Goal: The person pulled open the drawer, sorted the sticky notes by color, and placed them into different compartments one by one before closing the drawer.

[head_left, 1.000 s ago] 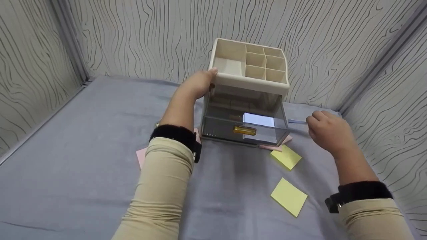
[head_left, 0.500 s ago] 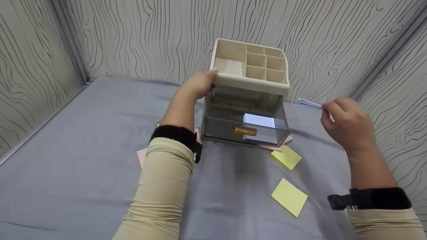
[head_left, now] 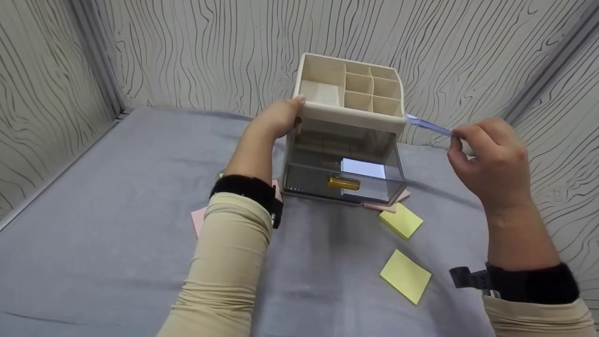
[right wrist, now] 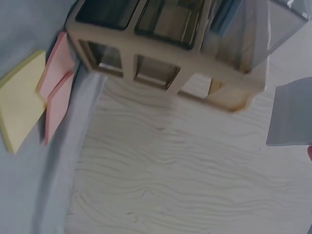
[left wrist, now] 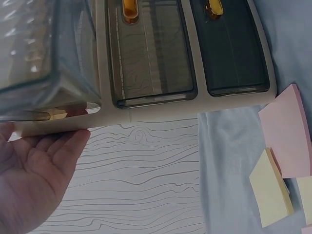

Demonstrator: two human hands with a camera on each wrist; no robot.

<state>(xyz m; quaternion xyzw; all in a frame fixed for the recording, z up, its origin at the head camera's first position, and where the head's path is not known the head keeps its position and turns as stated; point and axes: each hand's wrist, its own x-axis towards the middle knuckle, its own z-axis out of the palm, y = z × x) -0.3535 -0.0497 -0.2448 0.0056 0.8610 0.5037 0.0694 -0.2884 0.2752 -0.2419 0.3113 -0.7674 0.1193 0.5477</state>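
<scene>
A cream desk organizer (head_left: 352, 117) with several top compartments stands at the back. Its smoky clear top drawer (head_left: 311, 180) is pulled out, and a pale blue sticky note pad (head_left: 363, 168) lies inside on the right. My left hand (head_left: 278, 119) grips the organizer's left side, thumb on the top rim; in the left wrist view its fingertips (left wrist: 78, 141) press along the edge. My right hand (head_left: 500, 164) pinches another blue sticky note pad (head_left: 429, 125) between thumb and fingers. That pad is held edge-on, its far end beside the organizer's upper right corner.
Two yellow sticky note pads (head_left: 405, 277) lie on the grey cloth right of centre. Pink pads (right wrist: 58, 105) lie near the organizer's right base, and more pink (left wrist: 287, 131) and yellow pads (left wrist: 271, 190) are at its left. Patterned wall panels (head_left: 210, 56) enclose the back and sides.
My right hand has risen from beside the drawer with the blue sticky note pad, first swinging right, then bringing it back toward the organizer's top. The left hand stays put.
</scene>
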